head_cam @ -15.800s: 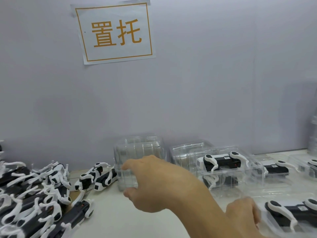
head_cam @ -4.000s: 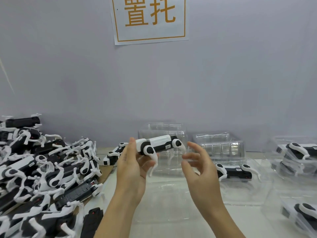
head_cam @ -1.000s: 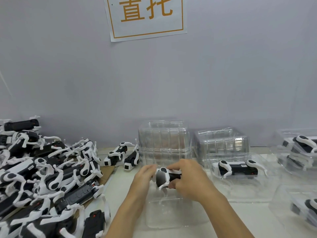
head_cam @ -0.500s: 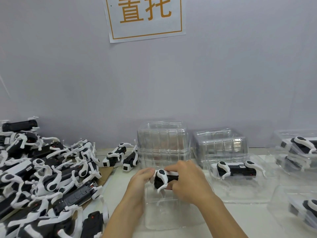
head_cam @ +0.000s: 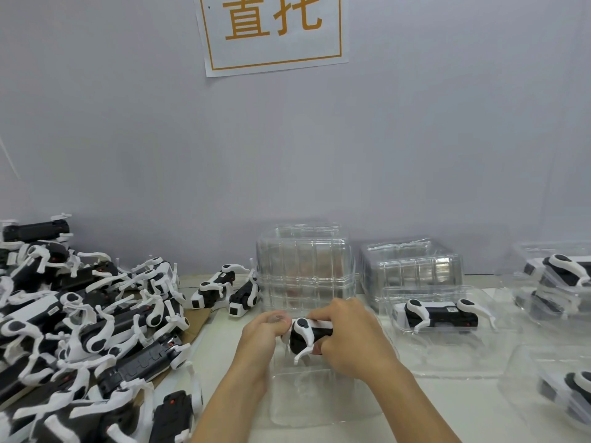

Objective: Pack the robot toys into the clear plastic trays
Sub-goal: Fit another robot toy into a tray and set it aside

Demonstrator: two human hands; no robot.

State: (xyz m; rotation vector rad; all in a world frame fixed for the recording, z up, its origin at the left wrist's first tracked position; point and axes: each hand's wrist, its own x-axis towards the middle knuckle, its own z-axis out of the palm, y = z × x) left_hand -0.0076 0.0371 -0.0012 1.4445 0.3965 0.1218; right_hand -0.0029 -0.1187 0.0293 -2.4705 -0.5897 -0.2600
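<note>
Both hands on one robot toy, right over the clear tray

Left hand pinches its end, right hand curls round the body. Wall sign has orange characters, looks like 置托, top cropped though.

Two hands, one wall sign, two stacks of empty trays.

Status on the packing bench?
Left hand and right hand both gripping robot toy. Toy over empty clear tray, not seated. Nothing blocking.
</note>
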